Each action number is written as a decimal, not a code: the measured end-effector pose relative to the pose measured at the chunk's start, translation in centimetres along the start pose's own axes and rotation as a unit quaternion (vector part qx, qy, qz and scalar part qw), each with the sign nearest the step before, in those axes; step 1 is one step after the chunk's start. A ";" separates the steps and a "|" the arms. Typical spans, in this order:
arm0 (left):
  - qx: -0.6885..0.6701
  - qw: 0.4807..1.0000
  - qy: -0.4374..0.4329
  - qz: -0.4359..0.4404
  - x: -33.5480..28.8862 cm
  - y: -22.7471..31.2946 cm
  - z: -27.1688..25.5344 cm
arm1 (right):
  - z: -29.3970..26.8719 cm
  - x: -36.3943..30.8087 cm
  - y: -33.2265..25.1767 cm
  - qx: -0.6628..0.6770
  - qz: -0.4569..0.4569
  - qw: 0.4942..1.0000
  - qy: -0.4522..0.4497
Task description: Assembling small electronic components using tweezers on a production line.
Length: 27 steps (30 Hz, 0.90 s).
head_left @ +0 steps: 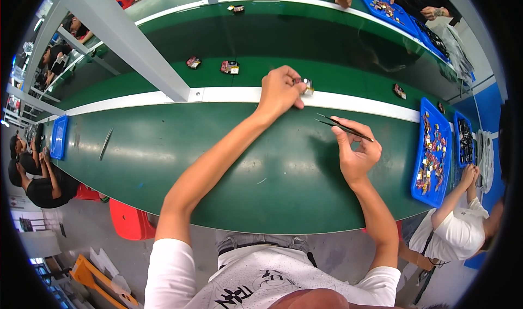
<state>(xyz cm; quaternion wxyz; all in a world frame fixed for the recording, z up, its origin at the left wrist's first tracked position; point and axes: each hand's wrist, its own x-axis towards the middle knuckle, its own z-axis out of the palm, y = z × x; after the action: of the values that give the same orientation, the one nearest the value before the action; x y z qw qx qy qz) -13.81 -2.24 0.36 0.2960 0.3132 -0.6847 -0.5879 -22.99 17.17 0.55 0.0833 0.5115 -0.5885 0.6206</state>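
My left hand (pixel 280 92) reaches over the white rail, its fingers closed on a small electronic part (pixel 308 86) with a dark and silvery body. The part is at the fingertips, at the edge of the green conveyor belt. In my right hand (pixel 359 155) is a pair of dark tweezers (pixel 364 136), gripped between thumb and fingers. Their two tips are apart with nothing between them, pointing left above the green table (pixel 261 194). Similar small parts (pixel 230 67) lie on the belt, left of my left hand.
A white rail (pixel 223 95) and grey post (pixel 131 36) divide table and belt. At right stands a blue tray (pixel 417 181) of small parts, beside another blue tray (pixel 464 140) with black pieces. Other tweezers (pixel 106 144) lie at left. Co-workers sit at both sides and across.
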 end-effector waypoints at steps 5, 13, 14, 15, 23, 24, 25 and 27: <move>0.310 0.936 0.098 0.135 5.6 -2.9 -1.7 | 0.8 -0.7 1.2 0.021 0.046 0.998 -0.022; 0.448 0.868 0.205 0.051 4.8 -2.1 -17.2 | 0.7 -0.6 0.9 0.009 0.059 0.997 -0.052; 0.430 0.882 0.190 -0.012 4.6 -2.3 -17.3 | 0.5 -0.6 1.1 0.004 0.057 0.997 -0.046; 0.411 0.894 0.173 -0.027 4.4 -2.7 -17.2 | 0.4 -0.7 1.3 0.001 0.054 0.997 -0.048; 0.292 0.941 0.142 -0.089 4.2 -2.0 -17.8 | 0.2 -1.0 1.1 -0.009 0.090 0.993 -0.074; 0.256 0.952 0.133 -0.102 4.2 -1.8 -17.5 | 0.1 -1.0 1.3 -0.005 0.083 0.994 -0.074; 0.236 0.956 0.140 -0.107 4.1 -1.6 -17.9 | 0.2 -0.9 1.0 0.001 0.093 0.993 -0.075; 0.222 0.960 0.141 -0.097 4.4 -2.2 -19.2 | 0.6 -0.9 0.9 0.008 0.075 0.995 -0.062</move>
<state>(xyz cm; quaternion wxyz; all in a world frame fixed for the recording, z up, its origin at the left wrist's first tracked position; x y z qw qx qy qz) -1.55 -17.78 0.88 0.2543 0.5156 -0.7158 -0.3965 -22.90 16.85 -0.85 -0.0037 0.5039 -0.6244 0.5968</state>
